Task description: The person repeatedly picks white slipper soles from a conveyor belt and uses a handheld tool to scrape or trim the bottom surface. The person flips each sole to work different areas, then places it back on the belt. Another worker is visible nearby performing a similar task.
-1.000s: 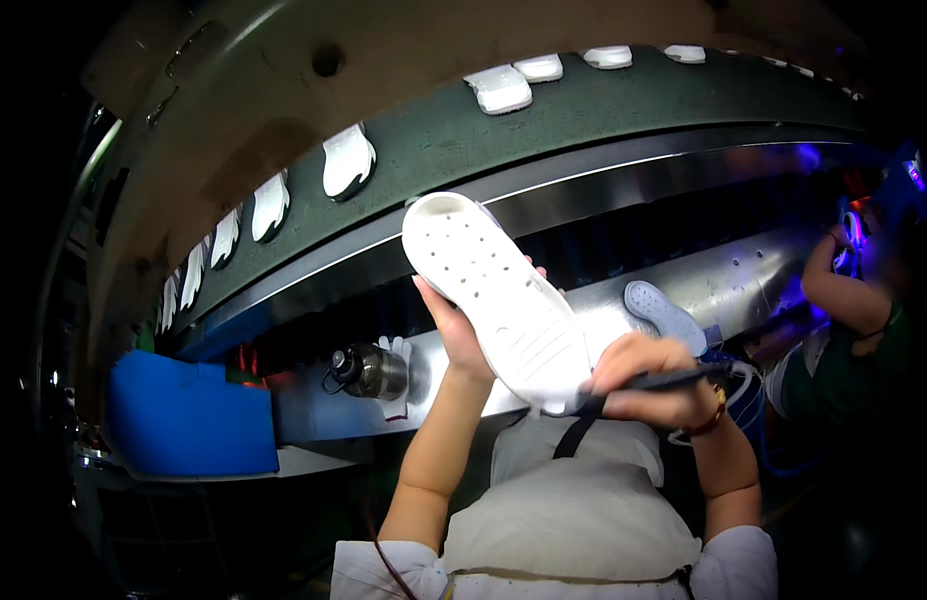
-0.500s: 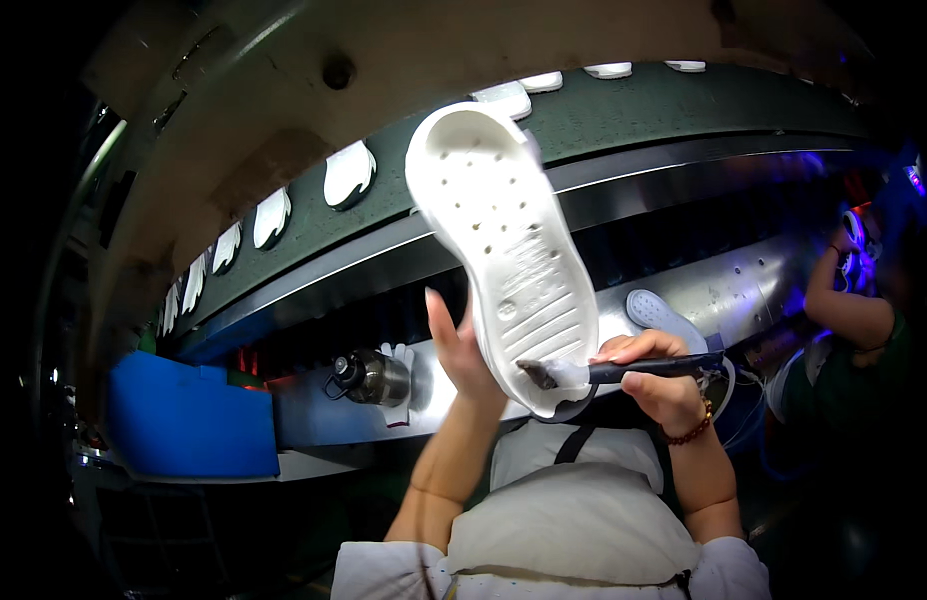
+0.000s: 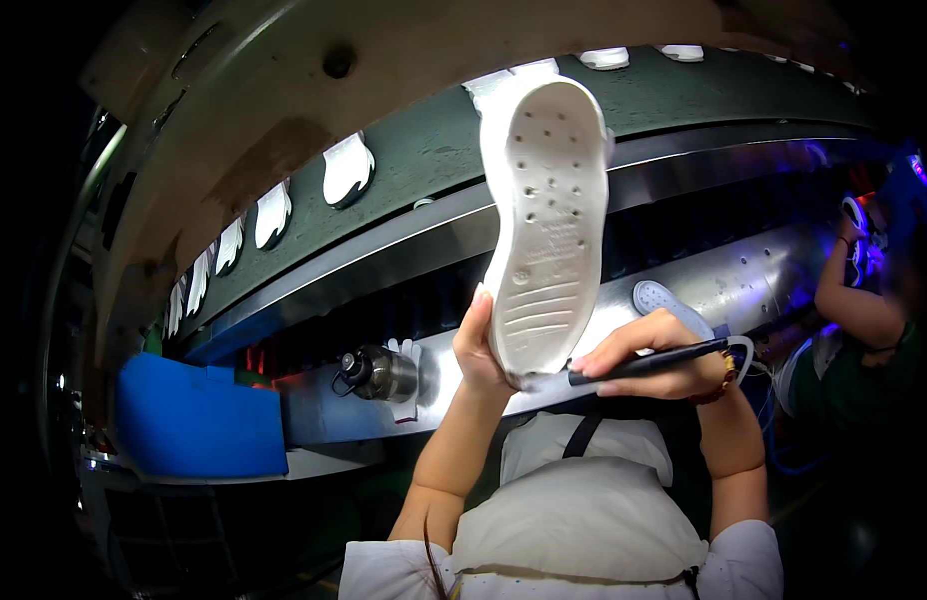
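A white shoe sole stands nearly upright in front of me, its inner face with small holes and ridges turned toward me. My left hand is closed on its lower left edge, thumb along the side. A brush with a black handle and a pale tube at its rear end is held in my right hand, fingers wrapped round the handle. The bristles touch the lower rim of the sole, close to my left fingers. Beyond, more white soles lie spaced out on a green conveyor belt.
On the metal bench stand a dark bottle and, beside it, a white glove. Another sole lies on the bench at right. A blue box is at left. A co-worker's arm shows at far right.
The sole has shifted to the right and upward and stands straighter. The brush has moved from its inner face down to the lower rim. My left fingers now close on the sole's edge.
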Tool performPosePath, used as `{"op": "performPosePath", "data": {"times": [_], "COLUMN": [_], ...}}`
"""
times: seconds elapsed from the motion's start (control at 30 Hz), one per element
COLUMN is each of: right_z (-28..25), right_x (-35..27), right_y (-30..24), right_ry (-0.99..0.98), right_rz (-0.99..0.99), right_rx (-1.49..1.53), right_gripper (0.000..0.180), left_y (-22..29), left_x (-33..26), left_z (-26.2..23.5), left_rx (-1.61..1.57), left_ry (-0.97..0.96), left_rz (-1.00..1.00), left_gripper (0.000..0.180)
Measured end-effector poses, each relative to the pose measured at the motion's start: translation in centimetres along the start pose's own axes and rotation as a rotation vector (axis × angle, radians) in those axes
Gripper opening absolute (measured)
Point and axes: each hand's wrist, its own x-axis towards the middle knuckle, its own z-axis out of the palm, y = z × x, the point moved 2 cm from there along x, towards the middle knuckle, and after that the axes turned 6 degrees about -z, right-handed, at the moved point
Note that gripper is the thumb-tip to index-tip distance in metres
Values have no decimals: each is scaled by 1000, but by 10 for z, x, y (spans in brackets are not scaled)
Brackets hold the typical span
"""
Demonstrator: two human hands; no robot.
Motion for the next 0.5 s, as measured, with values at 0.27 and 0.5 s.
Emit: {"op": "performPosePath", "data": {"times": [0.27, 0.5], "right_z": [-9, -20], "right_x": [8, 4], "right_y": [-13, -22], "right_ry": [-124, -157], "right_rz": [-43, -18], "right_rx": [-86, -156], "right_gripper": [18, 19], "left_y": [10, 15], "left_x": [2, 12], "left_z": [3, 15], "left_rx": [222, 440], "left_ry": [-139, -62], "left_rz": [-245, -596], "left_gripper": [56, 52]}}
